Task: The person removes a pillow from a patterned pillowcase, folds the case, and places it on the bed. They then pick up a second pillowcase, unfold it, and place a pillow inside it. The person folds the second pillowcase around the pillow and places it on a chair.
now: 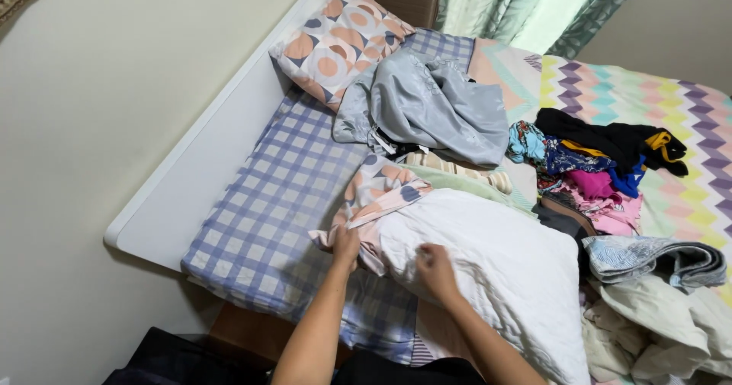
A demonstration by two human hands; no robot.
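- Here, white pillow [488,271] lies on the near edge of the bed, long axis running from the hands away toward lower right; patterned pillowcase [377,194] is bunched over its upper-left end.
- Left hand [345,244] is pinched on the pillowcase's open edge at the pillow's left corner; fingers closed on cloth.
- Right hand [435,267] presses on the white pillow just beside, fingers curled; it probably grips the fabric, though the hold is not clear from this angle.
- Hands are near each other, both at the pillow's near-left end; the left one is nearer the case.
- Checked sheet [267,202] lies under and left of the pillow.
- Beyond: grey cloth [427,107], a second patterned pillow [335,42] at the headboard.
- Right: pile of coloured clothes [595,168] on a zigzag blanket [686,110].
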